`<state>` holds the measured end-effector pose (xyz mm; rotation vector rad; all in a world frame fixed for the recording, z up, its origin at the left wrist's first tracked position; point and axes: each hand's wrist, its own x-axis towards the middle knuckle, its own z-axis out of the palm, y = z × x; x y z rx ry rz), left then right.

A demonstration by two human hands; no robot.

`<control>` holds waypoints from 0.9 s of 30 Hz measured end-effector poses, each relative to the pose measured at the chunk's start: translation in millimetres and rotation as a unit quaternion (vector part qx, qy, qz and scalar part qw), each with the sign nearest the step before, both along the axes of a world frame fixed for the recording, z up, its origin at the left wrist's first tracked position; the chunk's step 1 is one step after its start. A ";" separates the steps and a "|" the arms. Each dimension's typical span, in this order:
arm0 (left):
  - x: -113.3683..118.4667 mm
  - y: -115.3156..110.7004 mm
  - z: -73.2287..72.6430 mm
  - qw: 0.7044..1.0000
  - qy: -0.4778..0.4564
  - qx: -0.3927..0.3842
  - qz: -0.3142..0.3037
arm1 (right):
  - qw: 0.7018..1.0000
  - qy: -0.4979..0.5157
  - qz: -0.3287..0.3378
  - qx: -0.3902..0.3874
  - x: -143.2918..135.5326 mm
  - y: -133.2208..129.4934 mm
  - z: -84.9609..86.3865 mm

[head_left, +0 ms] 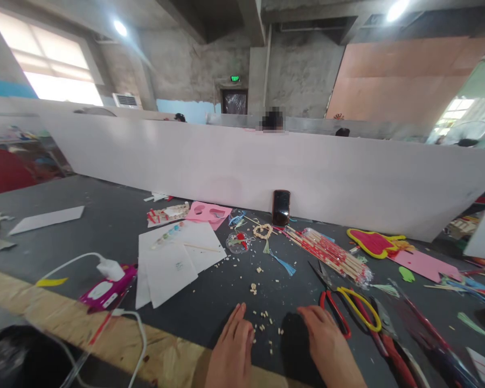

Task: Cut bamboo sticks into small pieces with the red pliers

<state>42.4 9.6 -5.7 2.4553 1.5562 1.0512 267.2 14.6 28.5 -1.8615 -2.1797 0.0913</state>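
My left hand (pixel 232 345) lies with fingers nearly straight and together, my right hand (pixel 327 342) loosely bent; undersides hidden, I cannot tell whether either holds anything. Small pale beads (pixel 262 319) lie scattered between them, too small for detail. Rightward, a red-handled tool (pixel 396 355), type unclear, is cut off by the frame.

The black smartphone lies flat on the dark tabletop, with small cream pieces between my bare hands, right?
Not flat: the head view shows the black smartphone propped upright against the white partition. Small cream pieces lie between your left hand and right hand.
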 end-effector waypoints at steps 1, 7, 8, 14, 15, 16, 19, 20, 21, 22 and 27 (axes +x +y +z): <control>2.9 0.3 2.7 1.000 0.010 -0.011 -0.004 | 1.000 -0.011 -0.018 -0.003 6.6 0.8 -1.6; 29.9 -1.1 18.6 0.993 -0.002 -0.080 -0.082 | 0.999 -0.019 -0.002 -0.027 -12.7 0.0 -4.5; 33.1 -1.2 20.4 0.991 -0.023 -0.094 -0.096 | 0.999 -0.008 0.017 -0.031 -21.1 1.1 -2.3; 20.8 9.4 30.7 0.992 -0.039 -0.103 -0.067 | 0.999 0.015 0.044 -0.008 -34.0 41.8 8.4; 15.8 12.8 32.5 0.994 -0.007 -0.097 -0.055 | 0.999 0.009 0.036 -0.002 -31.0 51.8 7.8; 11.4 16.3 34.2 0.994 0.029 -0.095 -0.044 | 0.999 0.002 0.032 0.003 -28.3 61.0 6.7; 5.6 24.1 37.3 0.987 0.117 -0.103 -0.034 | 0.999 -0.010 0.044 0.009 -27.6 76.5 2.2; 6.5 25.3 37.6 0.985 0.129 -0.107 -0.037 | 0.998 -0.011 0.056 0.010 -30.3 77.0 1.1; 8.4 25.9 37.6 0.984 0.129 -0.111 -0.045 | 0.997 -0.010 0.072 0.009 -34.1 75.3 0.4; 10.8 25.8 37.4 0.985 0.117 -0.114 -0.056 | 0.996 -0.008 0.091 0.007 -38.6 72.2 0.3; 11.0 23.9 34.3 0.981 -0.056 -0.145 -0.113 | 0.984 0.016 0.179 -0.018 -58.3 54.8 7.9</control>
